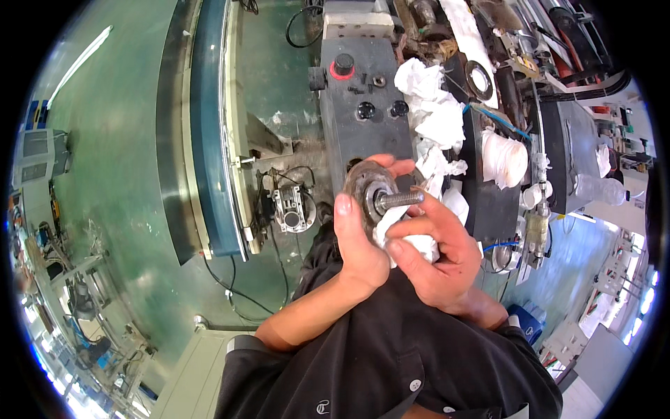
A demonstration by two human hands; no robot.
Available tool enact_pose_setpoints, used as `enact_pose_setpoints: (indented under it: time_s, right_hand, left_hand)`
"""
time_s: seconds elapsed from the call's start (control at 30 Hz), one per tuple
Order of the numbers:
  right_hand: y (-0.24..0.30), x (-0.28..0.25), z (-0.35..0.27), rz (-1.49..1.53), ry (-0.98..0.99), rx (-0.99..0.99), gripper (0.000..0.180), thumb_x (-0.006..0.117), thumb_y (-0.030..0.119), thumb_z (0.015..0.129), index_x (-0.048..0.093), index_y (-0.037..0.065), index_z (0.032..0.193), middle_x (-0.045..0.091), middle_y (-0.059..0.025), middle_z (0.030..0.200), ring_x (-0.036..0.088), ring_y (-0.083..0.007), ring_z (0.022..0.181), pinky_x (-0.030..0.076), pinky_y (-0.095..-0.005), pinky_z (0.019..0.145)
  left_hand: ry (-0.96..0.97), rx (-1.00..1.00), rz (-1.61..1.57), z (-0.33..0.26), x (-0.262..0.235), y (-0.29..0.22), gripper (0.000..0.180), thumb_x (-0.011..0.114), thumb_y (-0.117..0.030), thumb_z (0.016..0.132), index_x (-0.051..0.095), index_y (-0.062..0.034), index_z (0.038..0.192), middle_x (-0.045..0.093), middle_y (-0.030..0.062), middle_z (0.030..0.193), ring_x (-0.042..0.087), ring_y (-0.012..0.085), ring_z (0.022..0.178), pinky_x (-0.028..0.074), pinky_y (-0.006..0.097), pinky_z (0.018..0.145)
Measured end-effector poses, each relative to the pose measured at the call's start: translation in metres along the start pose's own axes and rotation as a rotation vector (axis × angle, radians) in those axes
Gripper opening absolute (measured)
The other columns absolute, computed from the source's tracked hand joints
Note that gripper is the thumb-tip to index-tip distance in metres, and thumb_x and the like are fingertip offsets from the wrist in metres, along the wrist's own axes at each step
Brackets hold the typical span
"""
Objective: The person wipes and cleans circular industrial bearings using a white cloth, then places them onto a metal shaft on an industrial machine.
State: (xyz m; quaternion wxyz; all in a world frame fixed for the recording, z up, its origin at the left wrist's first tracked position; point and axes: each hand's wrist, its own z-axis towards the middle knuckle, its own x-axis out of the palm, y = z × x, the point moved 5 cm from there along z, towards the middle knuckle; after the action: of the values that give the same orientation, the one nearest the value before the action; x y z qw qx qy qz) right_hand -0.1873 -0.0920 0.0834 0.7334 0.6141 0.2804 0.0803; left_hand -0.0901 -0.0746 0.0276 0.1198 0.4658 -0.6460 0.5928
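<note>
A round metal flange (pixel 361 180) with a threaded shaft (pixel 403 200) standing out of its middle is held up in front of me. My left hand (pixel 359 248) is closed around the flange's rim, with the thumb along its near side. In my right hand (pixel 443 258) is a crumpled white wipe (pixel 421 246), pinched between thumb and fingers. Part of that wipe lies against the flange just below the shaft. The shaft's tip points to the right, close to my right forefinger. The back of the flange is hidden by my left hand.
Beyond my hands is a dark grey machine block (pixel 363 84) with black knobs. Crumpled white wipes (pixel 436 105) and a white roll (pixel 504 159) lie to its right among metal parts. On the left runs a conveyor (pixel 209 126), with a small motor (pixel 292 209) beside it.
</note>
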Motion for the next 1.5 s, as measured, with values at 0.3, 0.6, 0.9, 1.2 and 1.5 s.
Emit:
enact_pose_setpoints:
  time_s: [0.3, 0.6, 0.9, 1.2, 1.5]
  right_hand:
    - [-0.031, -0.058, -0.007, 0.408, -0.371, 0.076, 0.055, 0.066, 0.007, 0.079, 0.043, -0.006, 0.127, 0.065, -0.0093, 0.085, 0.06, -0.011, 0.075, 0.046, -0.0209, 0.072]
    - [-0.089, -0.108, 0.014, -0.546, -0.392, 0.213, 0.02, 0.062, 0.011, 0.086, 0.064, 0.002, 0.104, 0.066, -0.0087, 0.104, 0.06, -0.0181, 0.098, 0.043, -0.0295, 0.09]
    - [-0.036, -0.081, 0.021, -0.009, -0.194, 0.166, 0.028, 0.059, 0.015, 0.088, 0.061, -0.006, 0.107, 0.058, -0.0029, 0.07, 0.053, -0.0073, 0.064, 0.041, -0.02, 0.061]
    - [0.019, -0.047, 0.048, 0.008, 0.423, -0.19, 0.025, 0.071, 0.011, 0.077, 0.066, 0.004, 0.1, 0.055, 0.0006, 0.06, 0.045, -0.0035, 0.048, 0.033, -0.0185, 0.043]
    - [-0.008, -0.057, 0.031, 0.165, 0.355, -0.129, 0.012, 0.063, 0.011, 0.086, 0.064, -0.001, 0.087, 0.062, -0.0062, 0.071, 0.061, -0.0095, 0.055, 0.043, -0.021, 0.046]
  left_hand:
    - [0.037, -0.192, -0.122, 0.008, -0.019, -0.002, 0.084, 0.017, -0.066, 0.085, 0.048, 0.004, 0.118, 0.061, 0.0241, 0.105, 0.059, 0.0223, 0.058, 0.035, 0.024, 0.037]
    - [0.108, -0.328, -0.246, 0.004, -0.008, -0.001, 0.086, 0.018, -0.068, 0.085, 0.048, 0.0047, 0.119, 0.06, 0.0244, 0.105, 0.058, 0.0232, 0.059, 0.034, 0.024, 0.038]
    - [0.134, -0.508, -0.41, -0.004, 0.001, 0.0, 0.085, 0.019, -0.066, 0.088, 0.047, 0.0059, 0.123, 0.059, 0.0232, 0.108, 0.056, 0.0237, 0.062, 0.033, 0.024, 0.037]
    - [0.081, -0.531, -0.283, -0.031, 0.016, 0.007, 0.077, 0.014, -0.065, 0.088, 0.055, -0.0032, 0.109, 0.062, 0.0097, 0.083, 0.059, 0.0215, 0.061, 0.032, 0.026, 0.038]
    - [0.023, -0.359, -0.067, -0.045, 0.025, 0.018, 0.072, 0.014, -0.062, 0.092, 0.049, -0.0026, 0.116, 0.06, 0.0087, 0.094, 0.061, 0.017, 0.072, 0.04, 0.025, 0.044]
